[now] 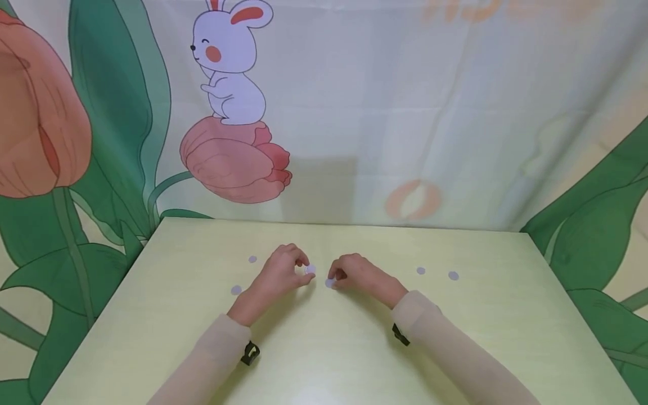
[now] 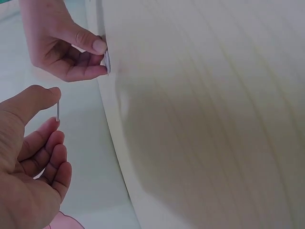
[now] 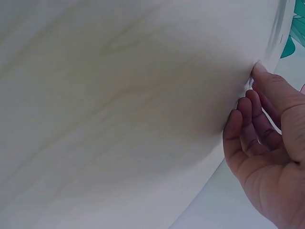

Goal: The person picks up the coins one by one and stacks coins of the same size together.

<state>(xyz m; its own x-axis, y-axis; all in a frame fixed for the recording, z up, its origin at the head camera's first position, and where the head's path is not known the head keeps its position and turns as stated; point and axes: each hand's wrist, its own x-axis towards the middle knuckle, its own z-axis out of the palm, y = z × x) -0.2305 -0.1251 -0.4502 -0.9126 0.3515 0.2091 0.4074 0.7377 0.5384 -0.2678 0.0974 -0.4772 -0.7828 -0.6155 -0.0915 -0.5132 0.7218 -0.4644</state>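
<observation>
Between the thumb and forefinger of my left hand [image 1: 280, 273] a small round whitish disc [image 1: 311, 270] is pinched. The left wrist view shows this disc [image 2: 58, 110] edge-on, held apart from the table. My right hand [image 1: 363, 277] pinches a second pale disc [image 1: 330, 283] low at the tabletop, just right of the first. In the left wrist view that second disc [image 2: 107, 62] appears at or very near the surface. My right fingers [image 3: 233, 131] curl close to the table in the right wrist view, mostly hiding the disc there.
Two pale discs lie left of my hands, a farther one [image 1: 252, 259] and a nearer one [image 1: 236, 290]. Another two lie to the right, an inner one [image 1: 421, 270] and an outer one [image 1: 453, 275]. Behind the light wooden table [image 1: 324, 349] hangs a printed cloth [image 1: 354, 112].
</observation>
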